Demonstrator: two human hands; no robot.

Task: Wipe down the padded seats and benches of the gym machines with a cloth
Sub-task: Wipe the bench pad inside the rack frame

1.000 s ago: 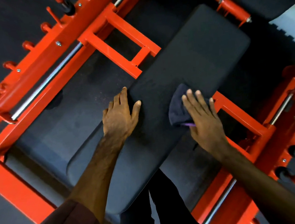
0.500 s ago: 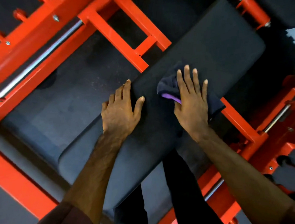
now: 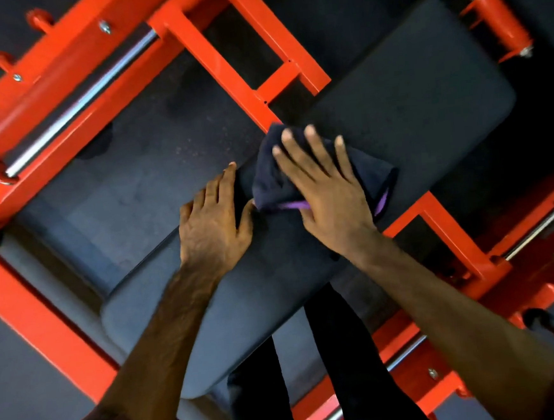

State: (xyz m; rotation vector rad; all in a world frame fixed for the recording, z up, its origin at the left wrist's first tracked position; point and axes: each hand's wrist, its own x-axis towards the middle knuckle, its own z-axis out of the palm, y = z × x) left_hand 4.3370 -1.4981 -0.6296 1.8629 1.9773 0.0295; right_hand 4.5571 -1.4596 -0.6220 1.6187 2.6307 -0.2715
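A long dark padded bench (image 3: 410, 106) runs diagonally from lower left to upper right inside an orange machine frame. A dark cloth with a purple edge (image 3: 362, 173) lies on the middle of the pad, reaching its left edge. My right hand (image 3: 323, 189) presses flat on the cloth with straight, spread fingers. My left hand (image 3: 214, 224) rests flat on the pad's left edge just beside the cloth, fingers straight, thumb near the cloth.
Orange steel frame bars (image 3: 247, 56) cross under the bench and run along both sides. Chrome guide rods (image 3: 81, 102) lie along the left rail; another rod (image 3: 532, 232) shows at right. An orange cylinder (image 3: 492, 17) sits past the bench's far end. My dark trouser legs (image 3: 346, 353) stand below.
My right hand has slid the cloth across the pad from its right side toward the left edge, close to my left hand. The left hand stays on the pad's edge.
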